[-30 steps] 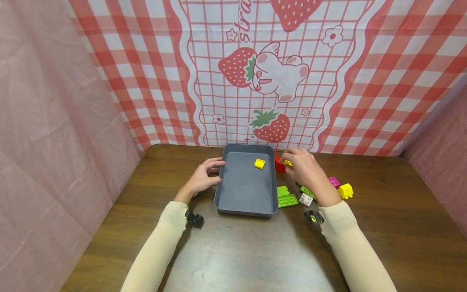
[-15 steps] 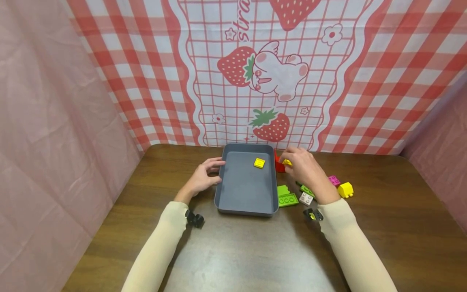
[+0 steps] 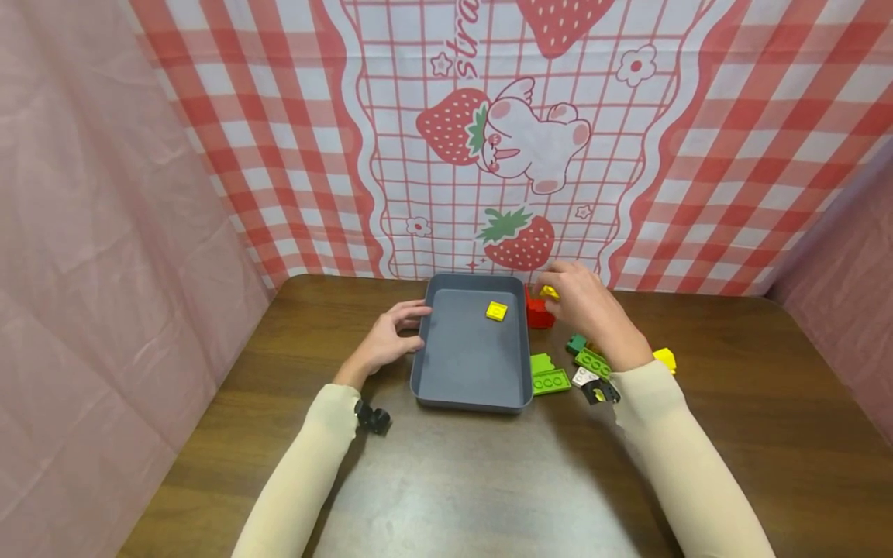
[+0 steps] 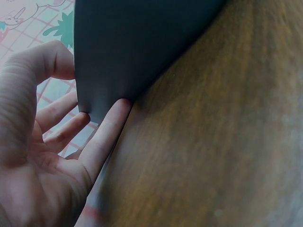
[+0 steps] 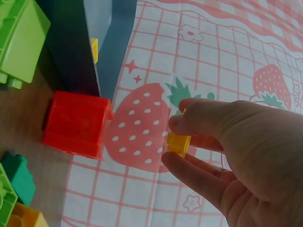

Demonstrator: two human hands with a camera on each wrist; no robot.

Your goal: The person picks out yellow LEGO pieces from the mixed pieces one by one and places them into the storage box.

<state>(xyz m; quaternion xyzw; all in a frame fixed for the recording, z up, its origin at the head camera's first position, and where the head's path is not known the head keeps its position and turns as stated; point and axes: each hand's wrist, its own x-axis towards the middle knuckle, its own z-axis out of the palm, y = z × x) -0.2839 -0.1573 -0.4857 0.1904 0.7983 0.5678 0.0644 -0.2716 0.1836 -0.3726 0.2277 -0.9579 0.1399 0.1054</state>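
Between thumb and fingertips, my right hand [image 3: 580,301] pinches a small yellow building block [image 5: 179,143], raised above the table. A red block [image 3: 539,313] stands just below that hand, against the right side of a grey tray [image 3: 470,364]. My left hand [image 3: 387,339] touches the tray's left wall with its fingertips; in the left wrist view the fingers [image 4: 105,135] lie along the dark outer wall. Inside the tray, toward its far right, is a flat square yellow block [image 3: 497,311].
Light green blocks [image 3: 549,380] lie beside the tray's right edge. Farther right are a dark green block [image 3: 576,344], a green plate block [image 3: 592,363], a white block [image 3: 583,377] and a yellow block [image 3: 666,359], partly behind the right arm. A patterned cloth [image 3: 418,194] hangs behind the table.
My right hand has risen away from the red block with the small yellow block in its fingers, uncovering more of the red block and the dark green one. The left hand stays put.
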